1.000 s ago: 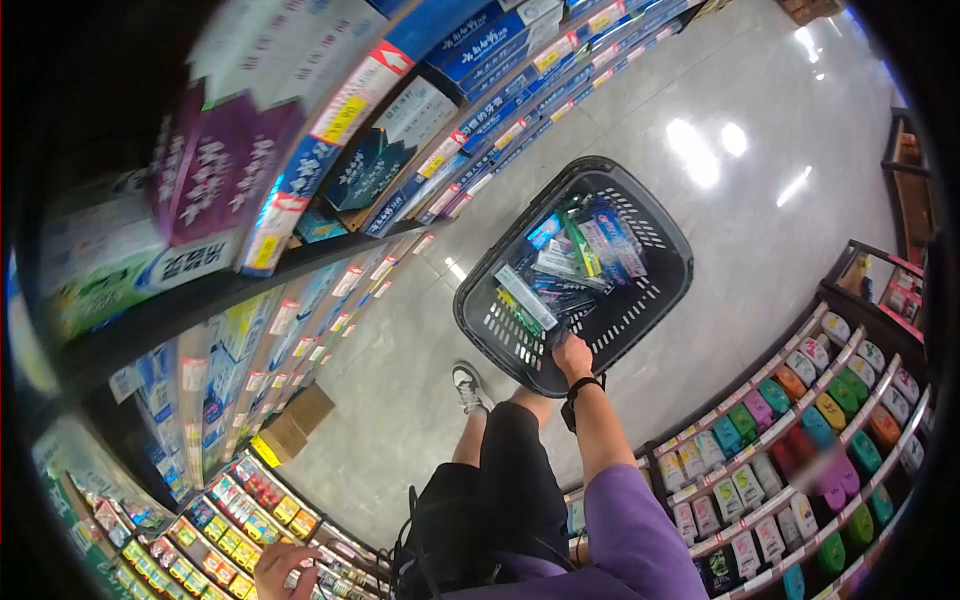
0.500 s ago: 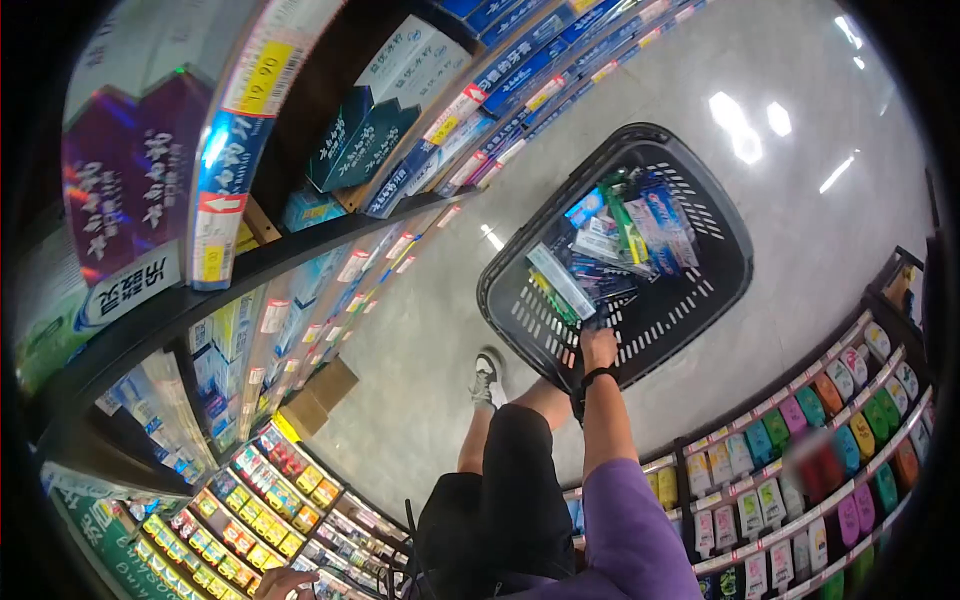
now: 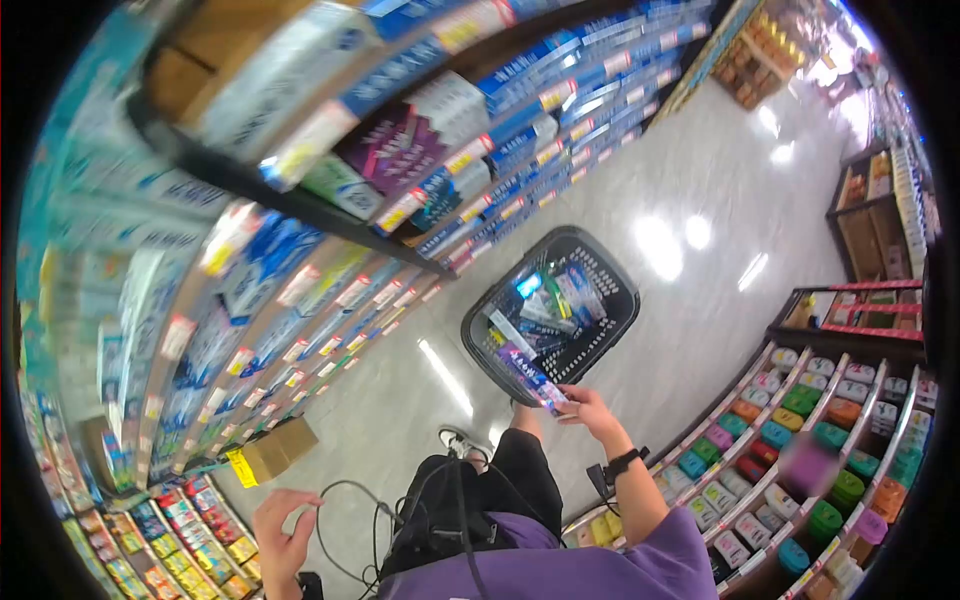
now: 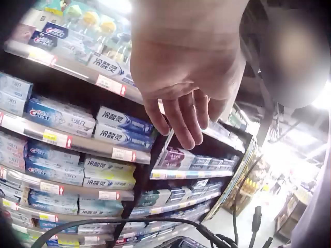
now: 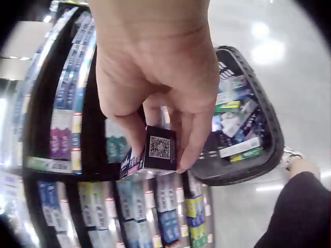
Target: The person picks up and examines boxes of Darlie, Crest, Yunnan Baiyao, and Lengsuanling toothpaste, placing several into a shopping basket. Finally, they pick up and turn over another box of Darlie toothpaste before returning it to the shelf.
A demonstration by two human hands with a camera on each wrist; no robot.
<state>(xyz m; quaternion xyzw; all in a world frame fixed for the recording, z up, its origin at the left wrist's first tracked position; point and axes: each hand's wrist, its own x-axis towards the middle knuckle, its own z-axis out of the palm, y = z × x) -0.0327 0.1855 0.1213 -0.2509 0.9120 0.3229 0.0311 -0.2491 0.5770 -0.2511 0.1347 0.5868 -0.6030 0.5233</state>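
My right hand [image 3: 592, 412] pinches one end of a long, dark purple and blue toothpaste box [image 3: 532, 375]. In the right wrist view the box end with a QR code [image 5: 160, 147] shows between thumb and fingers. The box overlaps the near edge of a black shopping basket [image 3: 632, 305] in the head view. Inside the basket lies a pile of toothpaste boxes and packets [image 5: 240, 120]. My left hand [image 3: 285, 530] hangs at the lower left, fingers loosely bent and holding nothing. The left wrist view shows its fingers [image 4: 186, 124] hanging in front of the toothpaste shelves.
Shelves of toothpaste boxes [image 4: 59, 121] run along the left. Bottles fill a curved shelf [image 3: 800, 430] at the right. A cardboard box [image 3: 280, 450] stands on the floor by the left shelves. Black cables [image 3: 350, 500] loop near my waist.
My right hand was at the basket's near edge; it now holds a toothpaste box. The basket appears smaller and farther off. More of the left hand has come into view.
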